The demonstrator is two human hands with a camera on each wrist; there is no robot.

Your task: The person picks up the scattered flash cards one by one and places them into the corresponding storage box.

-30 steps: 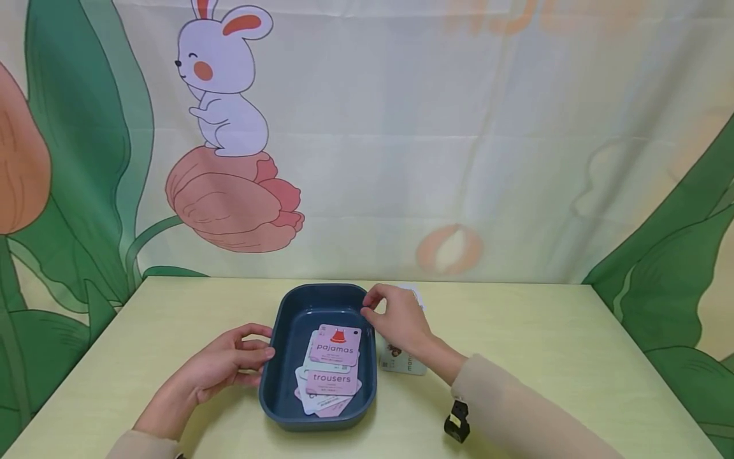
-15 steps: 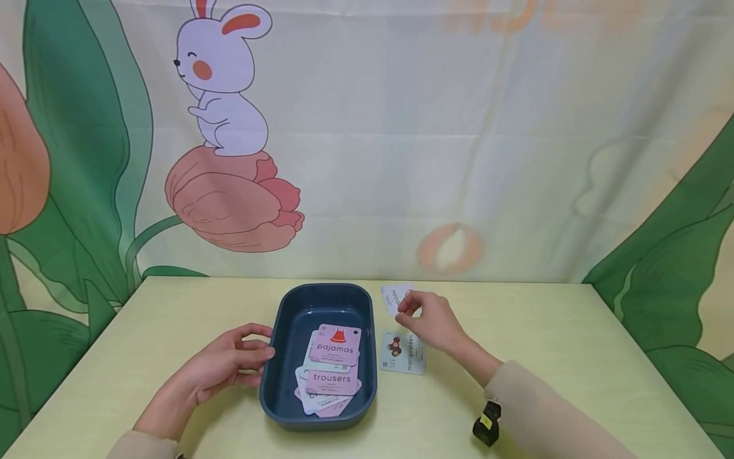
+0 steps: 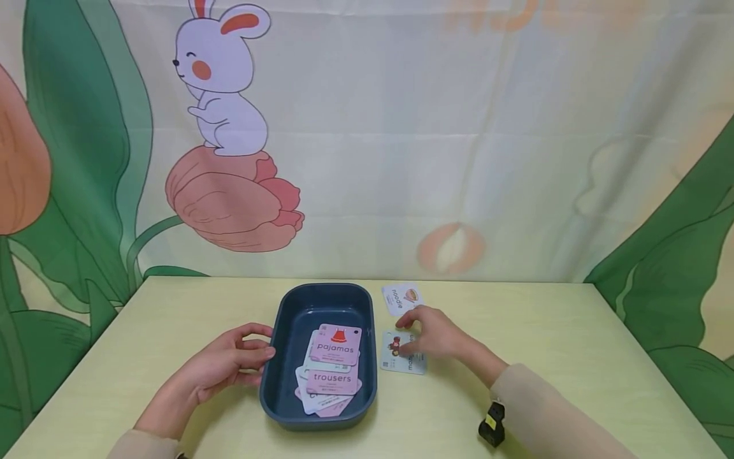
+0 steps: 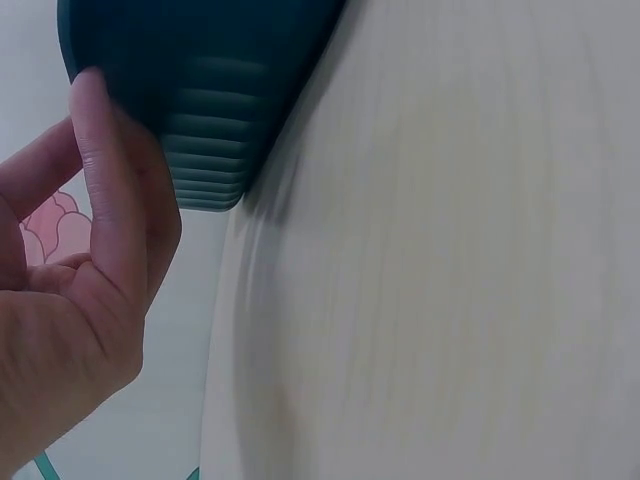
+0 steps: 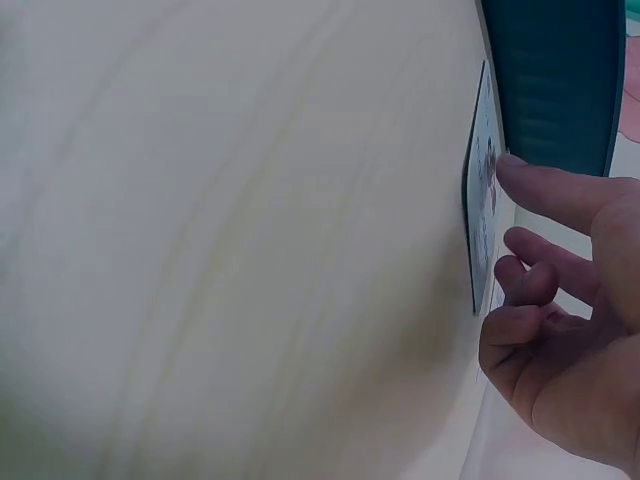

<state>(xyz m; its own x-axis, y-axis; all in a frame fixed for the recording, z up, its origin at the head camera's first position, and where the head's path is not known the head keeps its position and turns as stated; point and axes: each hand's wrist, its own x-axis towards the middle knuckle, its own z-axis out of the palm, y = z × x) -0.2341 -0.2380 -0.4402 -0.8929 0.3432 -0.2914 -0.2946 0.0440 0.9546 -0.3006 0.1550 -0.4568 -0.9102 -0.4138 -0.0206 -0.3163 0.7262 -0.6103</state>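
Mangosteen picture card [image 3: 403, 352], pale blue with rounded corners, is lying flat on the pale yellow-green wooden table [image 3: 573, 357], just to the right of the dark blue-green rectangular plastic tray [image 3: 287, 382] and nearly touching its right wall. The person's right hand [image 3: 431, 331] is reaching onto this card from the right: in the head view the fingertips are resting on its upper half, and in the right wrist view one finger [image 5: 545, 185] is stretching out straight to touch the card's face [image 5: 483, 190] while the other fingers are curling loosely behind it, gripping nothing. The card is not pinched or lifted; it is sitting flat on the table.

The left hand [image 3: 232, 360] is resting on the table at the tray's left side, its fingers lightly bent and slightly apart, with the fingertips meeting the tray's outer wall; the left wrist view shows a fingertip [image 4: 100, 100] pressing against the ribbed corner of the tray [image 4: 210, 120].

Inside the tray, several cards are lying in an overlapping pile, with a pink "pajamas" card [image 3: 337, 345] on top and a pink "trousers" card [image 3: 331, 380] nearer the person. A white "noodle" card [image 3: 400, 298] is lying on the table beyond the mangosteen card, close to the tray's far right corner and apart from the hand. A cloth backdrop printed with a rabbit, tulips and green leaves [image 3: 223, 83] is hanging behind the table.
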